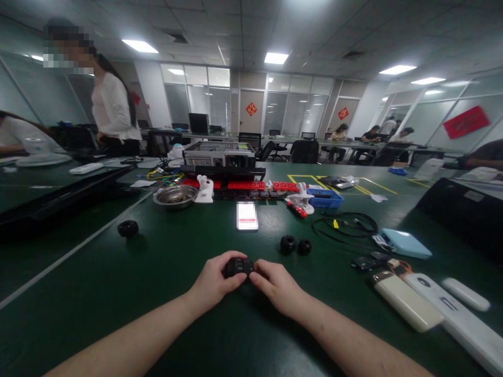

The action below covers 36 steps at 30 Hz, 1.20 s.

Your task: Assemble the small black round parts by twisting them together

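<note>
Between both hands, just above the green table, is a black ribbed cylindrical fitting point(236, 267); its exact kind is hard to make out. My left hand point(214, 277) wraps its thicker left end, thumb in front. The fingertips and thumb of my right hand point(275, 285) pinch the narrower right end. Beyond the right hand stand two black ring-shaped parts, a larger one point(288, 244) and a smaller one point(304, 246). Another black ring-shaped part point(128, 228) lies off to the left. Straight ahead is a phone point(247, 216) with a lit, blurred screen.
A metal bowl point(175, 197) with small pieces, a white stand point(204, 189), red-handled pliers point(297, 208) and a blue tray point(325, 198) line the back. Black cables point(346, 224), a light-blue box point(406, 244) and a cream power bank point(408, 301) lie right. A person point(116, 107) stands far left.
</note>
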### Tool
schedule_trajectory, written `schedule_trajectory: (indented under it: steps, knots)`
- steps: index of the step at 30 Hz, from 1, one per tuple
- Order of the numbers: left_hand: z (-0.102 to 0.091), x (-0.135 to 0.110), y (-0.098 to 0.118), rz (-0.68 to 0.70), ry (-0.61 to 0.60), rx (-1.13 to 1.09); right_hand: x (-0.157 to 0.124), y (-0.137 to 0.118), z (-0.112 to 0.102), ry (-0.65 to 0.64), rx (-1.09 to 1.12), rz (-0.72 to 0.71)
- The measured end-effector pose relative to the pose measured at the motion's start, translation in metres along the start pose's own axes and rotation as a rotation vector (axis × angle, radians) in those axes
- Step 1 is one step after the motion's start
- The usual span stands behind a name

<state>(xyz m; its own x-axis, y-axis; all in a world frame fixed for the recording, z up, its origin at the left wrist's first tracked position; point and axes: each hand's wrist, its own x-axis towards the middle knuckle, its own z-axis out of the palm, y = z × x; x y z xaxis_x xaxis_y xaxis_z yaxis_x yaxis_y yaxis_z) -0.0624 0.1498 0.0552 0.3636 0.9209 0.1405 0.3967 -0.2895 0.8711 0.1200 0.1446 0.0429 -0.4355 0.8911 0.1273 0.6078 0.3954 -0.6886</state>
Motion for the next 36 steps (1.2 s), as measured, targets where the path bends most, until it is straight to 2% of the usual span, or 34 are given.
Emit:
schedule_trajectory:
  steps: [6, 10, 18, 25, 30, 36]
  knots:
    - [0.005, 0.005, -0.01, -0.101, -0.09, -0.18, 0.001, 0.002, 0.002, 0.002, -0.014, 0.024]
    - [0.009, 0.006, -0.014, -0.122, -0.081, -0.206, 0.0, 0.0, 0.002, 0.027, -0.036, 0.029]
    - [0.004, -0.001, -0.001, 0.013, 0.022, -0.001, -0.002, -0.003, -0.002, -0.005, -0.022, -0.001]
    - [0.005, -0.002, -0.002, 0.01, 0.03, 0.017, 0.0, 0.0, 0.0, 0.004, 0.029, -0.023]
    - [0.006, 0.003, -0.013, -0.022, -0.01, -0.087, 0.001, 0.002, 0.001, 0.01, 0.031, -0.019]
    - [0.009, 0.009, -0.027, -0.133, -0.11, -0.304, 0.002, 0.004, 0.002, 0.025, 0.081, 0.021]
